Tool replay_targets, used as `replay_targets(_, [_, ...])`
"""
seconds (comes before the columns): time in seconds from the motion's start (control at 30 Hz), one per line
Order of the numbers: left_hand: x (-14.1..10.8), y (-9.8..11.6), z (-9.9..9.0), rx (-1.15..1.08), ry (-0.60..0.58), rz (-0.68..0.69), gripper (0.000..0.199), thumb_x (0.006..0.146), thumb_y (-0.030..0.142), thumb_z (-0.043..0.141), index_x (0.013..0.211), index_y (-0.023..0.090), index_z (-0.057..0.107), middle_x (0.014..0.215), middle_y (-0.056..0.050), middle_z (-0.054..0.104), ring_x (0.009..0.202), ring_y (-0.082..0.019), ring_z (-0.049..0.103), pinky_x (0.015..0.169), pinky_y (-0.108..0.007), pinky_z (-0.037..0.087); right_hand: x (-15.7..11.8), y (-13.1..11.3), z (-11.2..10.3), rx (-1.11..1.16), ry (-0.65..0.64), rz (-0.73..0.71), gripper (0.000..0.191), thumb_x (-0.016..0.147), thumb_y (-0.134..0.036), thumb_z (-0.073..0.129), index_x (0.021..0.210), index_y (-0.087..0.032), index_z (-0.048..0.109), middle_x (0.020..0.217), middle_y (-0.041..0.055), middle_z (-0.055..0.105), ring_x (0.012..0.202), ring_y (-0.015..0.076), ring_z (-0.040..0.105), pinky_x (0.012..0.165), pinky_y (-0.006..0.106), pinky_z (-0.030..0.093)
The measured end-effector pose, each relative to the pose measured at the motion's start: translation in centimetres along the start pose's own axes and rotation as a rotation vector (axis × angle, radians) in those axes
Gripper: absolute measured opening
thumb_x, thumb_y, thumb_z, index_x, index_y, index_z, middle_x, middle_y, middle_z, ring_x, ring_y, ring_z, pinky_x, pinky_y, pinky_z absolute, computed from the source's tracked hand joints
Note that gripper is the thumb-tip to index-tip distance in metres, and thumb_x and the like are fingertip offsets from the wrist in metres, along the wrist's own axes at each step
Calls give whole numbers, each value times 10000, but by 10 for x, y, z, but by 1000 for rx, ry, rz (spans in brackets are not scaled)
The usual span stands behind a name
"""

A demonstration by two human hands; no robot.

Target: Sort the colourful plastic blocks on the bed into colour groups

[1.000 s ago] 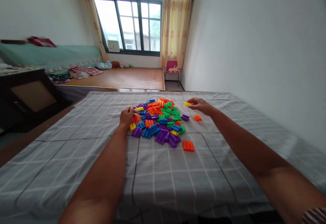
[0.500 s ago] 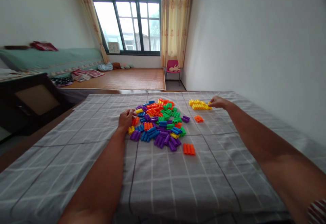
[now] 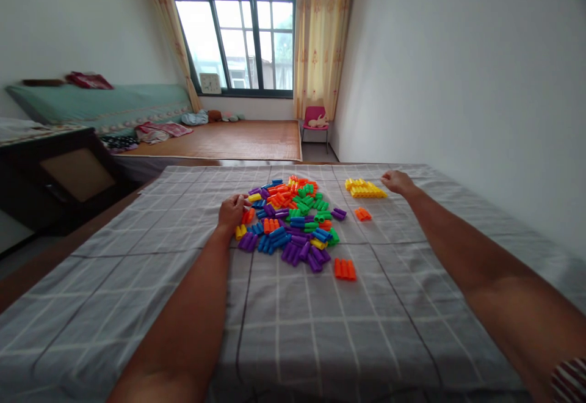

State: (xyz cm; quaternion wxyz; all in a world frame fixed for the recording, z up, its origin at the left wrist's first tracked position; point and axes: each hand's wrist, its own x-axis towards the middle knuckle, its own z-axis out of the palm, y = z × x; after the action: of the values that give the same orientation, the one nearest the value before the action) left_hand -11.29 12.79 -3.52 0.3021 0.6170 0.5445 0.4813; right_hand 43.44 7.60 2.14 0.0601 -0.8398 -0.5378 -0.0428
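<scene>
Seen from a head-worn camera, two bare arms reach over a table covered with a grey cloth checked in white and dark lines (image 3: 293,330).

Beyond the table's middle, to the right, lies a block of bright yellow plastic tube pieces (image 3: 366,190), set close together. The block's long axis runs left to right, its right end slightly nearer the viewer. Along its near side, the short tubes lie side by side, their ends pointing towards the viewer.

The right hand (image 3: 396,181) is just beside the right end of this block, on its far side. Its fingers bend inwards; whether the fingertips meet, or touch the block, cannot be told.

The left hand (image 3: 232,211) rests at the left edge of a loose heap of purple, blue, green, orange and yellow plastic tube pieces (image 3: 297,223). Its fingers bend towards the heap, near a yellow piece and an orange one; whether they grasp anything cannot be told. Pieces in the heap point in many directions.

Three pieces lie outside the heap, to its right. Nearest the viewer is a flat orange piece of three joined tubes (image 3: 345,270), the tubes running away from the viewer. Farther back are a small orange tube piece (image 3: 363,214), near the yellow block, and a purple tube piece (image 3: 339,214), close to the heap, slanting down to the right.

Behind the table are a bed with a brown mat (image 3: 256,137), a pink chair (image 3: 315,115) and a dark-framed window (image 3: 256,43).
</scene>
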Motion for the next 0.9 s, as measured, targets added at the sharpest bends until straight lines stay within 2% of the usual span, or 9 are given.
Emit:
replay_targets(0.1, [0, -1, 0, -20, 1, -3, 409, 840, 413, 451, 1006, 132, 698, 800, -73, 737, 547, -146, 600, 519, -239, 453, -8, 6, 8, 18, -58, 17, 351, 867, -284, 499, 1078, -146, 743, 1068, 110, 739, 949, 223, 681, 686, 247, 444])
replay_targets(0.23, [0, -1, 1, -43, 9, 5, 400, 839, 410, 451, 995, 134, 694, 784, -71, 730, 544, -145, 593, 509, -235, 443, -19, 1, 17, 88, -146, 30, 361, 883, -311, 484, 1061, -135, 745, 1039, 108, 744, 911, 215, 688, 665, 241, 451])
replay_targets(0.37, [1, -2, 2, -69, 9, -9, 390, 838, 405, 455, 990, 133, 689, 792, -78, 730, 546, -145, 594, 492, -232, 428, -30, -9, 10, 91, -36, 35, 391, 900, -346, 488, 1139, -121, 701, 1113, 151, 717, 991, 241, 670, 770, 280, 480])
replay_targets(0.47, [2, -2, 2, -98, 8, -21, 390, 838, 400, 456, 997, 126, 682, 808, -86, 730, 541, -141, 592, 482, -230, 421, -47, -22, -1, 134, -10, -127, 385, 914, -362, 486, 1168, -148, 681, 1173, 133, 696, 1043, 242, 646, 859, 307, 476])
replay_targets(0.57, [2, -2, 1, -122, 20, -10, 394, 845, 381, 439, 1014, 113, 673, 811, -90, 726, 535, -131, 590, 481, -221, 421, -71, -35, -4, 246, -177, -326, 376, 863, -431, 585, 1119, -186, 709, 1158, 95, 702, 999, 232, 650, 869, 310, 488])
replay_targets(0.67, [1, -2, 0, -130, 45, 4, 397, 846, 372, 427, 1015, 106, 668, 802, -89, 723, 520, -118, 585, 484, -211, 426, -92, -43, 5, 357, -316, -387, 506, 710, -424, 758, 1164, -210, 696, 1177, 83, 694, 919, 219, 662, 816, 305, 520])
replay_targets(0.73, [-1, 0, 0, -135, 55, -1, 399, 845, 378, 431, 1012, 104, 668, 803, -89, 724, 514, -112, 586, 484, -207, 429, -100, -45, 14, 385, -302, -379, 547, 659, -370, 797, 1173, -215, 691, 1141, 78, 704, 883, 212, 664, 795, 305, 527])
replay_targets(0.83, [-5, 3, -1, -139, 56, -8, 396, 845, 386, 443, 1004, 105, 671, 806, -92, 730, 515, -113, 599, 483, -205, 434, -105, -44, 24, 384, -218, -328, 492, 677, -338, 779, 1143, -202, 700, 1025, 72, 728, 853, 216, 670, 785, 311, 527])
replay_targets(0.9, [-7, 4, -1, -145, 58, -5, 390, 848, 377, 444, 1005, 104, 674, 805, -95, 732, 515, -114, 605, 486, -205, 437, -105, -45, 24, 363, -183, -297, 504, 689, -338, 770, 1165, -193, 689, 1036, 80, 726, 850, 217, 674, 792, 315, 527])
